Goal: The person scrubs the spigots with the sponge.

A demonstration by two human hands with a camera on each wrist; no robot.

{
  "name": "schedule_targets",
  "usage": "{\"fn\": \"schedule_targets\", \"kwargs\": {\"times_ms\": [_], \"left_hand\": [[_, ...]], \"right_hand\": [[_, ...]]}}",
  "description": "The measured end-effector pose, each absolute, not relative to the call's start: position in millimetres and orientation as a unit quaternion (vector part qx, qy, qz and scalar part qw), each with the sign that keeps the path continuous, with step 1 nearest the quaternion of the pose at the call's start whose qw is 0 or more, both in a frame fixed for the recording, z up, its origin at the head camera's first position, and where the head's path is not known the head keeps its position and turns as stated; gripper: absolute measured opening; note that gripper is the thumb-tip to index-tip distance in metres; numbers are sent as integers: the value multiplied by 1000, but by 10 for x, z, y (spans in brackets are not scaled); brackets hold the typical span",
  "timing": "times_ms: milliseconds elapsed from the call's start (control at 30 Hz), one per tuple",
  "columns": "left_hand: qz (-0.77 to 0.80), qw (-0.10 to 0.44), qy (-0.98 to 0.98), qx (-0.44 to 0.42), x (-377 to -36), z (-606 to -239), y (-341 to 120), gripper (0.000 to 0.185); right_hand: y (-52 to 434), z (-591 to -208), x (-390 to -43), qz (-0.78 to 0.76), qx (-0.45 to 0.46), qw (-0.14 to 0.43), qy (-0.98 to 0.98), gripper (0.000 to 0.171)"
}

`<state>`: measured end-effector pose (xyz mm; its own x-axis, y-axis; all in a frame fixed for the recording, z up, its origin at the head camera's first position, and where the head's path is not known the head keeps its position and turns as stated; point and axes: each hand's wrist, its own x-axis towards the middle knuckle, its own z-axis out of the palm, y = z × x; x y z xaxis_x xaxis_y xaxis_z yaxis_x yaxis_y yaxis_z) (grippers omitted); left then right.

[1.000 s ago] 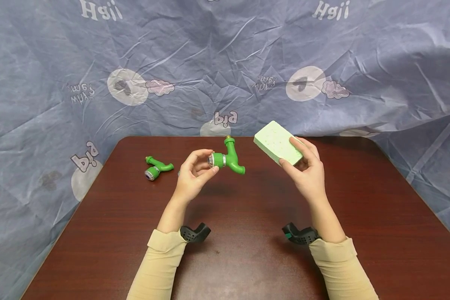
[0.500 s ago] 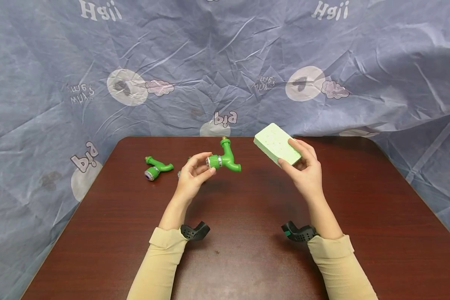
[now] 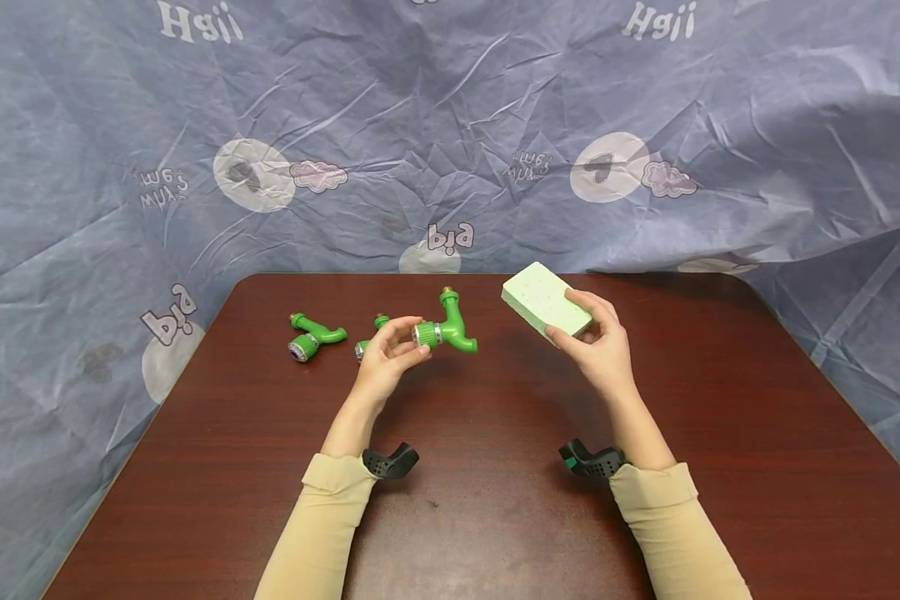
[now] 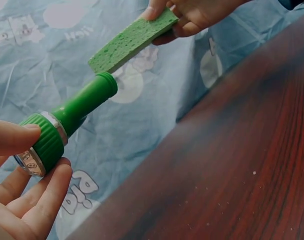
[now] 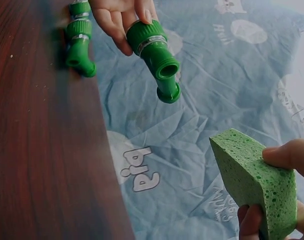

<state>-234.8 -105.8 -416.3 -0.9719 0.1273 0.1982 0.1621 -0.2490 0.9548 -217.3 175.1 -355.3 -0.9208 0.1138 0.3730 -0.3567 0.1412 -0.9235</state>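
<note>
My left hand point(image 3: 384, 360) pinches a green plastic faucet point(image 3: 453, 327) by its ribbed knob, holding it above the table. The inlet end points up and the spout points right. In the left wrist view the thumb and fingers sit on either side of the knob point(image 4: 47, 140). My right hand point(image 3: 602, 343) grips a light green sponge point(image 3: 543, 298) by its near right end, thumb on one side and fingers on the other. Faucet and sponge are apart, both in the air. In the right wrist view the sponge point(image 5: 257, 177) shows its pores, with the faucet's open spout point(image 5: 167, 69) beyond.
A second green faucet point(image 3: 317, 335) lies at the table's left. Another faucet point(image 3: 362, 348) lies partly hidden behind my left hand. The brown wooden table point(image 3: 480, 500) ends at a blue printed cloth point(image 3: 450, 125). Each wrist wears a black camera mount point(image 3: 390, 461).
Both hands have lowered slightly, with the faucet and the sponge still held. The held faucet has moved a little left, the sponge too. More of the faucet behind my left hand now shows.
</note>
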Motion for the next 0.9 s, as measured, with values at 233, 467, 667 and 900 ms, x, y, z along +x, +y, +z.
{"fn": "schedule_targets", "kwargs": {"times_ms": [233,467,667,900], "left_hand": [[-783,-15,-614,-94,-2398,-4305,-1084,52],[-778,-32,-623,-72,-2428,-4429,-1102,54],[-766,-43,-639,-55,-2461,-4535,-1116,53],[-752,-47,-656,-48,-2491,-4587,-1126,53]], "right_hand": [[1817,-3763,-2295,627,55,151,-763,56],[1842,-3954,-2388,611,42,118,-781,57],[1844,-4124,-2451,603,38,106,-789,57],[1843,-4293,-2511,573,24,104,-812,56]]}}
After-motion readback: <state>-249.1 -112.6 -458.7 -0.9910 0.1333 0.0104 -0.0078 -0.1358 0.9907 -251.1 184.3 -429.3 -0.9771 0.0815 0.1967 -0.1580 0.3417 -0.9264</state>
